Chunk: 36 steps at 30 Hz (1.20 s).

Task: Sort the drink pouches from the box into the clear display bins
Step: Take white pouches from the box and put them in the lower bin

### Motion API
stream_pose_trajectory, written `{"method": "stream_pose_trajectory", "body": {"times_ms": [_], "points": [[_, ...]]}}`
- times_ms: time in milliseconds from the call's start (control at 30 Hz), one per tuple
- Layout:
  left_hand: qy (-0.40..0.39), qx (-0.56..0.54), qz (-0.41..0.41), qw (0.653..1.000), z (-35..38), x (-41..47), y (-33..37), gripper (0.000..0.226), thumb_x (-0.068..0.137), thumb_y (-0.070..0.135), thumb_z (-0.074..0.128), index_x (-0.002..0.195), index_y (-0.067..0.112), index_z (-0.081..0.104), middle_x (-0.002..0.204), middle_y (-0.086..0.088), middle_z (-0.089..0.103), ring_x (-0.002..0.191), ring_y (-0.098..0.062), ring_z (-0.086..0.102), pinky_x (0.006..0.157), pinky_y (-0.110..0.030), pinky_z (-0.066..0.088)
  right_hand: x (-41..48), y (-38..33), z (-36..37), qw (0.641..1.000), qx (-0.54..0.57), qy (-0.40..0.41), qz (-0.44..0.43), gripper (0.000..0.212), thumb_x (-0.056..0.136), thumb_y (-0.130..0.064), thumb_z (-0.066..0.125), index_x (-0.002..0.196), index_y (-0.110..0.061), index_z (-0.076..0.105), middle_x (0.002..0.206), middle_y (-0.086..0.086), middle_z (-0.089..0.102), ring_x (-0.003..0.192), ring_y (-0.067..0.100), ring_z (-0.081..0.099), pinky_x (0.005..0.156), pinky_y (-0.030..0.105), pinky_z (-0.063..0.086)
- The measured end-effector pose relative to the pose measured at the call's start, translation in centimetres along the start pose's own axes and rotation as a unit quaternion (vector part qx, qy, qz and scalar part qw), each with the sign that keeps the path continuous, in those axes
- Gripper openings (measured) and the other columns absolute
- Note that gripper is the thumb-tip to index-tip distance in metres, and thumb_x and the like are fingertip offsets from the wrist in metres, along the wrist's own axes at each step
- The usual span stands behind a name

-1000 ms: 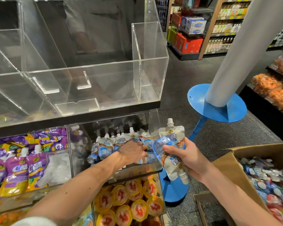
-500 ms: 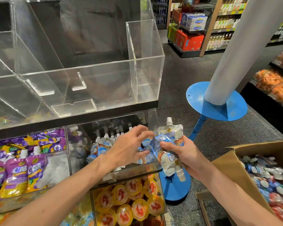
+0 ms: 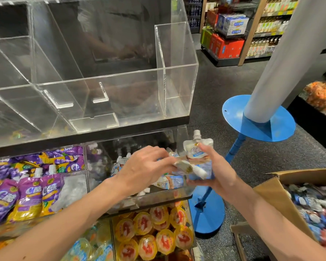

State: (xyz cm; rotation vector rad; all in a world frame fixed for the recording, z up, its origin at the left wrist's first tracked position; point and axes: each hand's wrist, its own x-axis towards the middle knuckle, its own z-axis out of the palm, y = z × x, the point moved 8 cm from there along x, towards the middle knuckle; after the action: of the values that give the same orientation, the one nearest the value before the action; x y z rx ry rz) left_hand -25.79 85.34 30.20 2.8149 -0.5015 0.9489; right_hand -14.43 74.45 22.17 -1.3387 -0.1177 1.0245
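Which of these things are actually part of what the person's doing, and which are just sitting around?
Part of the job: left hand and right hand holding blue-and-white pouches; cardboard box of more; clear bin behind them.
Just there: purple pouches; jelly cups; blue stand; store shelves.

Bare left hand (image 3: 141, 166), bare right hand (image 3: 219, 171), forearms uncovered to the frame edge

White-and-blue spouted drink pouches (image 3: 198, 149) upright at the clear bin (image 3: 97, 176) edge, more in the open cardboard box (image 3: 271, 194).
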Motion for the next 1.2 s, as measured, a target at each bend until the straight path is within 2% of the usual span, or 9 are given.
{"method": "stream_pose_trajectory", "body": {"times_ms": [200, 333, 500, 633, 767, 900, 1033, 1100, 1200], "points": [[-0.455, 0.026, -0.178, 0.872, 8.3, -4.7, -5.3, 0.035, 0.098, 0.041, 0.055, 0.082, 0.01, 0.061, 0.079, 0.002, 0.055, 0.08, -0.023, 0.059, 0.069, -0.037, 0.049, -0.2, -1.7, -2.6, 0.995, -0.05, 0.077, -0.038, 0.011, 0.095, -0.011, 0.057, 0.103, -0.018, 0.058, 0.103, 0.01, 0.069, 0.082, 0.029, 0.072, 0.075, 0.055, 0.06], [-0.495, -0.049, -0.229, 0.837, 13.3, -5.2, -4.9, 0.04, 0.097, 0.029, 0.062, 0.067, 0.008, 0.046, 0.064, -0.006, 0.046, 0.056, -0.022, 0.041, 0.051, -0.031, 0.034, -0.1, -1.0, -2.3, 0.995, -0.068, 0.073, -0.015, 0.017, 0.096, -0.005, 0.054, 0.108, -0.016, 0.057, 0.101, 0.011, 0.07, 0.08, 0.027, 0.072, 0.064, 0.047, 0.061], [-0.531, -0.021, -0.204, 0.822, 17.5, -5.8, -5.1, 0.042, 0.093, 0.021, 0.067, 0.062, 0.01, 0.042, 0.063, -0.011, 0.039, 0.059, -0.026, 0.035, 0.055, -0.032, 0.03, 0.0, -0.3, -2.0, 0.995, -0.078, 0.063, -0.004, 0.026, 0.094, -0.004, 0.054, 0.118, -0.016, 0.058, 0.109, 0.012, 0.072, 0.091, 0.031, 0.073, 0.067, 0.049, 0.061], [-0.518, 0.0, -0.206, 0.83, 18.1, -5.9, -5.3, 0.041, 0.088, 0.011, 0.069, 0.06, 0.013, 0.038, 0.065, -0.008, 0.038, 0.057, -0.023, 0.037, 0.053, -0.034, 0.033, -0.3, -0.2, -1.5, 0.995, -0.092, 0.047, 0.002, 0.029, 0.094, -0.005, 0.056, 0.12, -0.016, 0.054, 0.112, 0.01, 0.069, 0.093, 0.03, 0.072, 0.071, 0.052, 0.061], [-0.486, -0.065, -0.302, 0.818, 16.2, -5.8, -5.9, 0.018, 0.094, 0.026, 0.066, 0.086, 0.01, 0.068, 0.086, -0.007, 0.065, 0.076, -0.024, 0.057, 0.068, -0.033, 0.049, -0.6, 0.5, -0.7, 0.995, -0.087, 0.028, 0.027, 0.032, 0.092, 0.002, 0.056, 0.119, -0.011, 0.047, 0.119, 0.012, 0.061, 0.095, 0.032, 0.07, 0.074, 0.055, 0.06], [-0.283, -0.185, -0.409, 0.847, 11.1, -5.8, -6.3, 0.01, 0.094, 0.018, 0.059, 0.094, 0.024, 0.067, 0.085, -0.002, 0.068, 0.076, -0.021, 0.064, 0.074, -0.045, 0.056, -0.7, 1.3, 0.6, 0.995, -0.09, 0.014, 0.052, 0.037, 0.092, 0.002, 0.058, 0.121, -0.012, 0.041, 0.12, 0.014, 0.055, 0.097, 0.031, 0.068, 0.071, 0.052, 0.061], [-0.023, -0.342, -0.496, 0.798, 4.7, -6.6, -3.9, 0.016, 0.091, 0.022, 0.058, 0.09, 0.037, 0.059, 0.086, 0.01, 0.061, 0.079, -0.022, 0.065, 0.07, -0.041, 0.06, -0.2, 2.4, 2.2, 0.991, -0.116, 0.011, 0.065, 0.033, 0.093, -0.007, 0.06, 0.119, -0.012, 0.04, 0.122, 0.018, 0.056, 0.102, 0.031, 0.066, 0.054, 0.034, 0.058], [-0.005, -0.358, -0.489, 0.795, 2.9, -6.9, -2.0, 0.01, 0.088, 0.038, 0.061, 0.097, 0.041, 0.063, 0.091, 0.015, 0.063, 0.088, -0.013, 0.065, 0.076, -0.027, 0.057, 0.2, 2.9, 3.4, 0.99, -0.126, -0.004, 0.062, 0.033, 0.094, -0.012, 0.062, 0.12, -0.012, 0.041, 0.12, 0.016, 0.059, 0.098, 0.026, 0.068, 0.054, 0.032, 0.058], [-0.075, -0.291, -0.472, 0.828, 2.2, -8.1, -0.7, 0.047, 0.076, 0.067, 0.067, 0.115, 0.042, 0.06, 0.11, 0.021, 0.06, 0.105, -0.002, 0.058, 0.086, -0.022, 0.051, 1.2, 4.0, 5.9, 0.984, -0.158, -0.041, 0.066, 0.042, 0.092, -0.021, 0.068, 0.123, -0.012, 0.042, 0.115, 0.011, 0.063, 0.093, 0.02, 0.07, 0.057, 0.03, 0.058]]}}
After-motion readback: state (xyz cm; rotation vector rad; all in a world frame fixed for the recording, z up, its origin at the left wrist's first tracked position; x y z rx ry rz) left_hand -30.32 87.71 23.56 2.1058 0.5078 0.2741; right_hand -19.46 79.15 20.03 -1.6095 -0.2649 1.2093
